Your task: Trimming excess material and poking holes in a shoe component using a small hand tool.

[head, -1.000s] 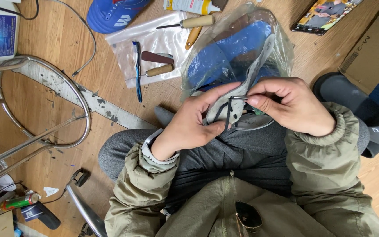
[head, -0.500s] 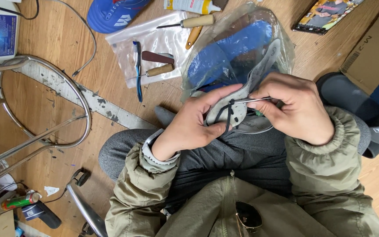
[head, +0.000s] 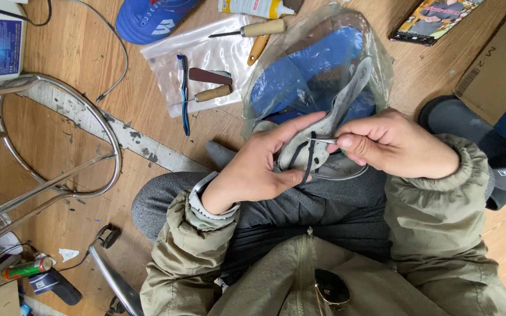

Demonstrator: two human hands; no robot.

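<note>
Your shoe point(head: 323, 131) is resting on your lap, between your hands; tools point(head: 209, 85) are lying on a bag point(head: 165, 64) to its left.

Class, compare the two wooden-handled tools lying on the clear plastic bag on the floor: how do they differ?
The upper wooden-handled tool has a thicker, paler handle and a thin spike pointing left; the lower wooden-handled tool has a slimmer, browner handle with a thin metal shaft. The upper one lies at the far edge of the clear plastic bag; the lower one lies nearer the person, beside a blue toothbrush. Both lie flat, unheld, roughly crosswise.
</note>
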